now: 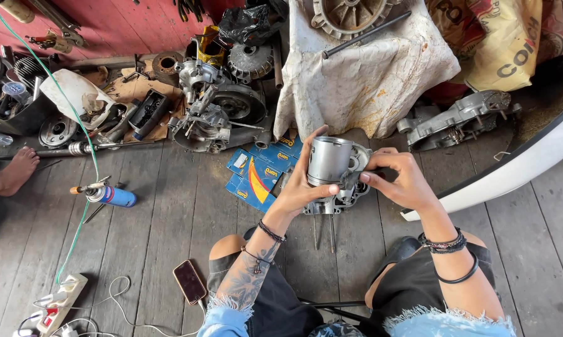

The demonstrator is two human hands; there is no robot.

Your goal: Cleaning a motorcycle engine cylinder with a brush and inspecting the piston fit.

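Already lifted clear of the floor, the grey metal piston (329,160) sits upright in the left hand (301,187), fingers clamped around its skirt, directly over the engine crankcase (340,198). At three o'clock, the right hand (401,180) pinches a small dark part (354,179) against its side; I judge fitting unfinished. Blue boxes (261,175) lie at nine o'clock on the plank floor (162,212).

Single head view, looking steeply down, close over lap and plank floor (156,231).
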